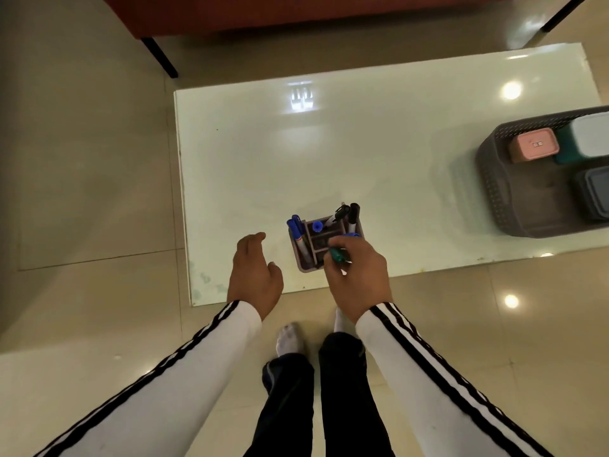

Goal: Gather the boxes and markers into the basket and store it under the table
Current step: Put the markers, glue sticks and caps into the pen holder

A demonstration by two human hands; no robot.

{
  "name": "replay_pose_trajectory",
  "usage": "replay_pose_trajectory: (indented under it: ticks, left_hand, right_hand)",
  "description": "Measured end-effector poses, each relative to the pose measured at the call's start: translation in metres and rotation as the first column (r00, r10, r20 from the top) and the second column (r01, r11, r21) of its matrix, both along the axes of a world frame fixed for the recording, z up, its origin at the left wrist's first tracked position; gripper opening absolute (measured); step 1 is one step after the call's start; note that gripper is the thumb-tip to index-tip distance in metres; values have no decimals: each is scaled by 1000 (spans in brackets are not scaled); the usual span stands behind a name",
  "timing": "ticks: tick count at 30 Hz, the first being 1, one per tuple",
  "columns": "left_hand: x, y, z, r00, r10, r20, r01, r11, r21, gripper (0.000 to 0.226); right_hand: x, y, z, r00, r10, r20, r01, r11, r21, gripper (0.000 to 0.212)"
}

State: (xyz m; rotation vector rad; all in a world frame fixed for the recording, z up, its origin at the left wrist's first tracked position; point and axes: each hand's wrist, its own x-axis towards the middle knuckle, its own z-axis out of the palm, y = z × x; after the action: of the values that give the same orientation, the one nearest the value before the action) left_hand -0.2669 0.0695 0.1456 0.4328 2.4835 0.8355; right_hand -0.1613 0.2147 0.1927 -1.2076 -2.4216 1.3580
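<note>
A small mauve marker holder (304, 258) stands near the front edge of the white table (329, 153), with several blue and black markers (296, 230) upright in its compartments. My right hand (359, 275) is over the holder's right side, shut on a green marker (337, 255). Just left of the holder hovers my left hand (255, 273), fingers apart and holding nothing. At the table's right edge sits a dark perforated basket (494, 192). It holds a pink box (534, 148), a white and teal box (590, 136) and a dark grey-blue box (593, 196).
A red-brown sofa (263, 11) with black legs stands beyond the table. Glossy beige floor tiles (82, 159) surround the table. My legs and white socks (290, 339) are at the table's front edge.
</note>
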Motion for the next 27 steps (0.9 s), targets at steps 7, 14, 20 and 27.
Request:
replay_pose_trajectory:
  ticks: [7,14,20,27]
  left_hand:
    - [10,-7,-7,1000,4,21,-4,1000,3,55]
    - [4,-4,-7,1000,-2,26,2,1000,-16,56]
    - [-4,-1,-15,970,-224,99,237,959,-154,79]
    - [-22,16,-32,941,-313,127,337,897,-287,116]
  right_hand:
    - [-24,7,-9,978,89,190,-79,995,-58,31]
    - [-10,18,3,994,45,100,-42,999,-34,30]
    - [18,55,11,987,-87,-137,110,980,167,49]
    - [25,113,-40,776,374,508,-439,898,10,101]
